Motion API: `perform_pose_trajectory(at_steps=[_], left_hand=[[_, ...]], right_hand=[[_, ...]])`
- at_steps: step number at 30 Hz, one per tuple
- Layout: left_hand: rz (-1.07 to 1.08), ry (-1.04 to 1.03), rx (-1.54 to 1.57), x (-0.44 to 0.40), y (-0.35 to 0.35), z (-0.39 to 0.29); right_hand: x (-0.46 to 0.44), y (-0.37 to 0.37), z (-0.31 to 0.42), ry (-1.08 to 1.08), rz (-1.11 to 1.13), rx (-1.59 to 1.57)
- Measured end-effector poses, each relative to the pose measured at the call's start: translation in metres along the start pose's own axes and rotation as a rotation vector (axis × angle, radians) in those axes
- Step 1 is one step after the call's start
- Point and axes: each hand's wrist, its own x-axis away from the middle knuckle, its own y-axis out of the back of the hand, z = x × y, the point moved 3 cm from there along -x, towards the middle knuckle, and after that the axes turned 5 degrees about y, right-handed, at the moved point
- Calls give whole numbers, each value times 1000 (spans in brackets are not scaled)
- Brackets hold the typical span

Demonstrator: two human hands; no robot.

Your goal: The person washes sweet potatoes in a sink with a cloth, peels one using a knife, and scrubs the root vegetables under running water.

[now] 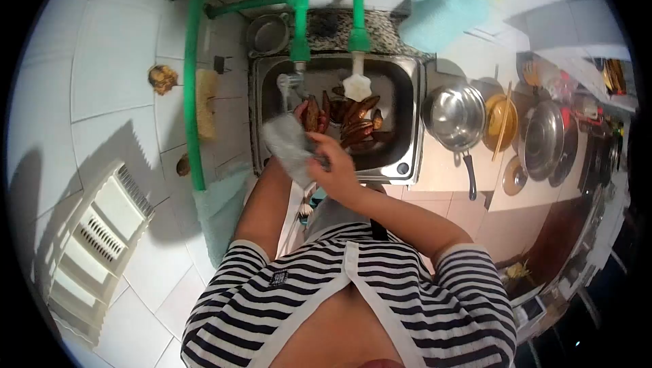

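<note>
Inside the steel sink [412, 106], my left hand [323, 123] is closed around a long reddish-brown root [312, 115] that looks like a sweet potato. It sits just below the metal tap [288, 82]. My right hand [335, 169] grips the dark handle of a broad grey blade, apparently a cleaver [288, 142], blurred by motion. The blade lies over my left wrist and hides part of that hand. Several more sweet potatoes [358, 120] are piled in the basin, right of my left hand.
Green pipes [192, 96] run along the wall left of and behind the sink. A saucepan [456, 118] and a metal basin [543, 140] stand on the right counter, with chopsticks [502, 121] across a brown bowl [494, 130] between them. A small pot [267, 33] sits at the sink's back left corner.
</note>
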Motion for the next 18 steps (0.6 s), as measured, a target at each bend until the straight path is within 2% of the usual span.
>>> perform_pose_trajectory(at_steps=[1, 3, 6, 7, 9, 10, 11, 13, 15, 16, 17, 18], left_hand=[[-60, -104, -45, 10, -22, 8], [-207, 14, -82, -9, -41, 16], [-88, -72, -192, -58, -42, 29], [-82, -60, -208, -54, -65, 33], [-143, -75, -266, -45, -103, 36], [10, -21, -183, -56, -107, 37], [9, -15, -199, -62, -103, 42], [-37, -141, -185, -56, -111, 44], [-18, -44, -201, -75, -94, 48], [-88, -182, -270, -69, -95, 48], [-157, -322, -339, -63, -97, 45], [-166, -314, -349, -58, -97, 43]], right_hand=[[16, 18, -11, -66, -21, 19], [37, 51, -44, 14, -196, 198], [31, 84, -58, -180, -367, 213], [23, 87, -67, -182, -388, 213], [4, 85, -86, -144, -413, 96], [-4, 84, -87, -144, -430, 90], [-12, 82, -87, -111, -461, 130], [-25, 77, -92, -80, -505, 160], [-35, 71, -99, 29, -494, 424], [-46, 67, -108, 11, -468, 277], [-57, 70, -117, 5, -476, 269], [-69, 71, -130, -125, -446, 92]])
